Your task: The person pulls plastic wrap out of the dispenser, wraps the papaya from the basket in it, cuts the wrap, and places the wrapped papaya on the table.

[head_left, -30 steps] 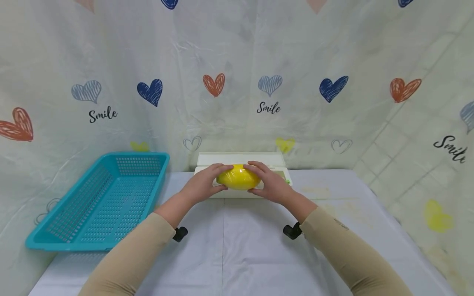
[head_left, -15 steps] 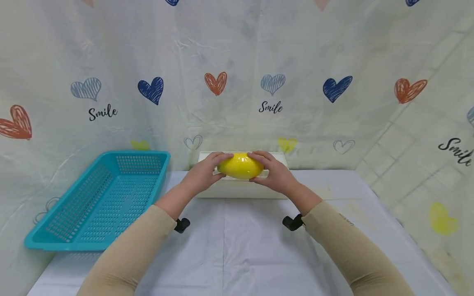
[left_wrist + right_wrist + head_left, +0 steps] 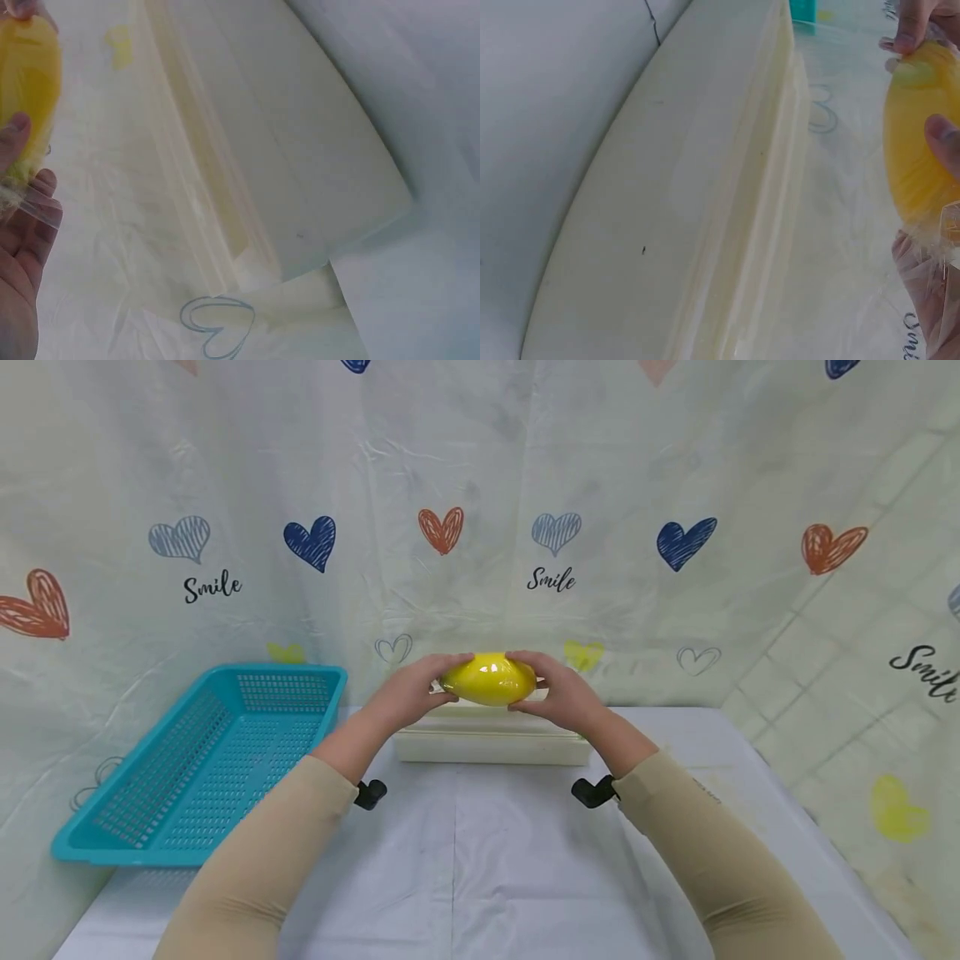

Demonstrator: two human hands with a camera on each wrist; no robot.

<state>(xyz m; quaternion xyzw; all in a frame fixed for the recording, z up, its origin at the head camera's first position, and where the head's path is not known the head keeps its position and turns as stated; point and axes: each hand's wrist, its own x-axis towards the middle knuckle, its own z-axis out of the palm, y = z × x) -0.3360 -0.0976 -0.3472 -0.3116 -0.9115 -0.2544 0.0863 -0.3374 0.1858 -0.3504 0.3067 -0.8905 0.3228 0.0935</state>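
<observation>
A glossy yellow mango [image 3: 490,679] with clear film over it is held in the air between both hands. Its greenish end points left. My left hand [image 3: 416,692] pinches that end, thumb below and fingers above. The opposite end sits in the grip of my right hand [image 3: 561,693]. Loose clear film hangs by the fingers in the left wrist view, and around the mango [image 3: 919,142] in the right wrist view. Below and behind it stands a long white box [image 3: 491,748] on the table, its upper part partly hidden by hands and fruit.
A turquoise perforated basket [image 3: 198,852] stands on the left of the table. White cloth [image 3: 450,860] covers the tabletop. Behind hangs a pale curtain [image 3: 495,602] printed with hearts and "Smile".
Both hands have raised the mango together from just in front of the white box to above it. More of the box's front now shows.
</observation>
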